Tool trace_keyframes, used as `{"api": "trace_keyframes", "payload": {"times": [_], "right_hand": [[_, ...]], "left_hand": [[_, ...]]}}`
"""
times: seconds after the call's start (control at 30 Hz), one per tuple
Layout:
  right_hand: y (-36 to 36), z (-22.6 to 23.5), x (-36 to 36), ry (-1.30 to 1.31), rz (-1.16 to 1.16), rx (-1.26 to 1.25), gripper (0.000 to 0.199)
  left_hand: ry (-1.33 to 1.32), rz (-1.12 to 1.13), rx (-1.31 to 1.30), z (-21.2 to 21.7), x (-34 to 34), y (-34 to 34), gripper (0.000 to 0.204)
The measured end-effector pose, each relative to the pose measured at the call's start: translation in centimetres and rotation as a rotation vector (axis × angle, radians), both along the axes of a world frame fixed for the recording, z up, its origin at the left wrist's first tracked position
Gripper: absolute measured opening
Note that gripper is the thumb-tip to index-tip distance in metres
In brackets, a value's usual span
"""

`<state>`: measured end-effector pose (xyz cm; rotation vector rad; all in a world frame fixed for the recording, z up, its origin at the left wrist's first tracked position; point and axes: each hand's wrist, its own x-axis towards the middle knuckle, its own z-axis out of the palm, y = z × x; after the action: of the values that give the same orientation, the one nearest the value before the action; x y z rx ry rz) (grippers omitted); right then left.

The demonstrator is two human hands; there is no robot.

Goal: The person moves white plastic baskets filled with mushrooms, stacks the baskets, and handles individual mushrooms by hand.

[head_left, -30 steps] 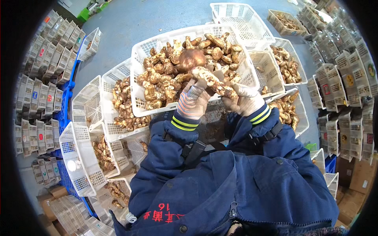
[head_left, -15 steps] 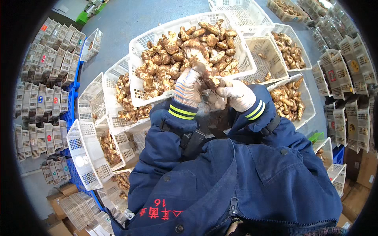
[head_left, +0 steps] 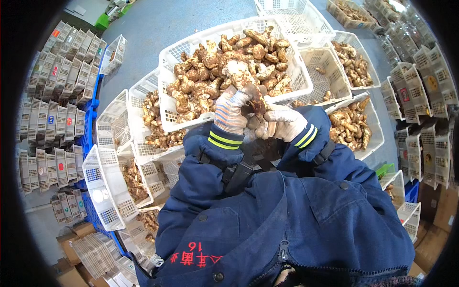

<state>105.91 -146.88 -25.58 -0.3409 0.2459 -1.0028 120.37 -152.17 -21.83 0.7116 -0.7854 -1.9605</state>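
My left hand (head_left: 230, 111) in a striped work glove grips a large brown mushroom (head_left: 241, 76) by its stem, cap pointing away from me. My right hand (head_left: 283, 123), in a pale glove, closes on the lower end of the same mushroom, close to my chest. Both hands hover just in front of a big white plastic basket (head_left: 168, 120) heaped with brown mushrooms (head_left: 215, 71). Dark blue jacket sleeves with yellow cuffs cover my forearms.
More white baskets with mushrooms stand at left (head_left: 138, 119) and right (head_left: 356, 125); an empty basket (head_left: 287, 12) lies beyond. Stacks of empty baskets line the left (head_left: 57, 86) and right (head_left: 425, 95) sides. Grey floor (head_left: 158, 28) shows behind; cardboard boxes (head_left: 71, 268) sit lower left.
Both hands have drawn the mushroom nearer to my chest and slightly down, and the view has shifted so the big basket sits higher in the picture.
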Motion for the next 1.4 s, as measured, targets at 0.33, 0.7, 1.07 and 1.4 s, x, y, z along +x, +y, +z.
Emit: {"api": "trace_keyframes", "payload": {"times": [0.33, 0.7, 1.07, 1.4], "right_hand": [[-0.2, -0.8, 0.2, 0.064, 0.028, -0.083, 0.034], [0.1, 3.4, -5.8, 0.360, -0.102, -0.152, 0.025], [17.8, -6.5, -36.5, 1.829, -0.870, 0.374, 0.035], [25.9, -25.5, -39.4, 1.556, -0.561, 0.833, 0.013]], "left_hand": [[-0.061, 0.015, 0.014, 2.9, 0.3, 0.9, 0.024], [0.028, -0.350, -0.012, -0.3, -2.4, -2.8, 0.041], [-0.980, 0.304, -0.851, -4.9, -2.5, -8.0, 0.041], [-1.147, 0.245, -0.650, -6.3, -6.4, -7.8, 0.038]]}}
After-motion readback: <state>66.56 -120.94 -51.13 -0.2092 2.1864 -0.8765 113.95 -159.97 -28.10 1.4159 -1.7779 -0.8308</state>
